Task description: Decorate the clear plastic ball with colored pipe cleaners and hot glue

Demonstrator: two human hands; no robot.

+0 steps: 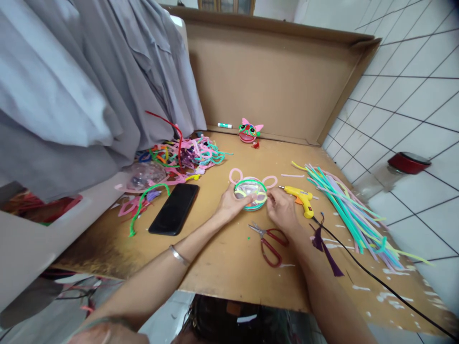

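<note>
My left hand (232, 203) grips the left side of a round clear plastic craft piece (247, 188), its thumb across the front. Green and teal pipe cleaners circle the piece, yellow and orange bits sit on its face, and two pink pipe-cleaner loops stand up from it like ears. At the right edge of the piece, my right hand (282, 206) has its fingers pinched together; what lies between them is too small to make out. Red-handled scissors (269, 241) rest partly open just below both hands. Right of my right hand lies a yellow hot glue gun (301, 198).
Loose pipe cleaners (349, 215) spread along the table's right side. A black phone (174, 210) and a tangled pile of pipe-cleaner pieces (193, 155) occupy the left. By the cardboard wall (265, 76) sit a decorated animal head (248, 131) and a glue stick (224, 125). A purple tassel (328, 253) lies near the cord.
</note>
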